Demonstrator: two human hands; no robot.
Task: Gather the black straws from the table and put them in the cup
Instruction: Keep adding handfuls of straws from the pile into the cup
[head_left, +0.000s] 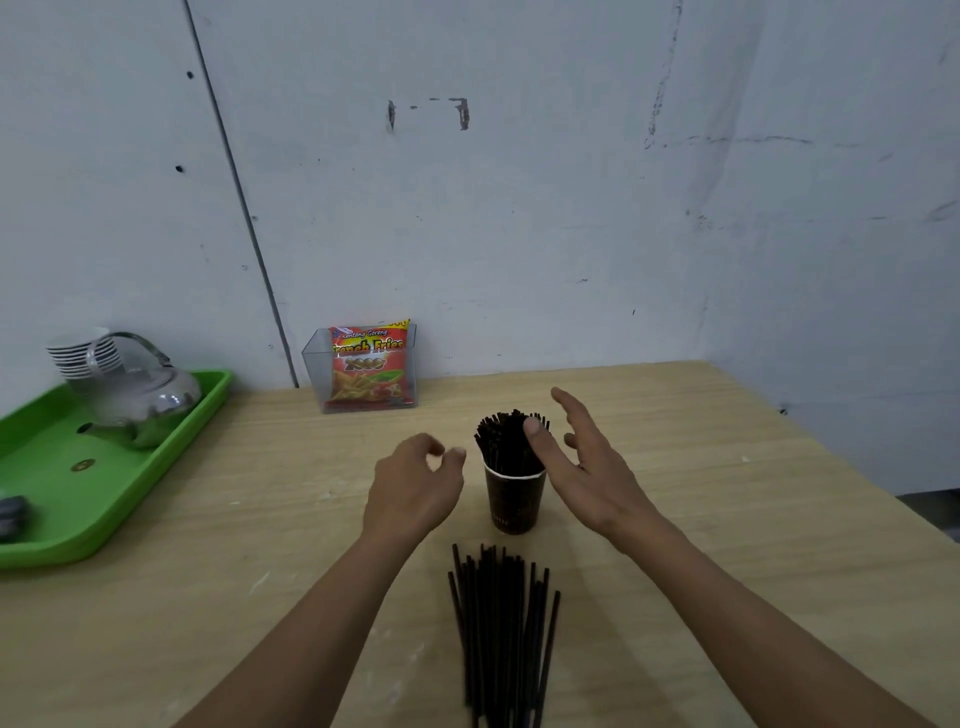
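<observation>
Flanking the cup (514, 499), the loosely curled left grip (415, 488) and spread right grip (587, 467) hold nothing; loose straws (501, 634) lie just short of both, pointing cupward.

Just one view, a wide-angle head cam. It sits above the near edge of the table (779, 493), faces forward and down toward the wall (519, 208), and is close, so the tabletop fills the lower half.

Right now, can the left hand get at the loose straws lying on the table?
Probably yes. The left hand is empty and hovers just left of the cup. The loose straws lie in the open on the cup's near side, with nothing between.
</observation>
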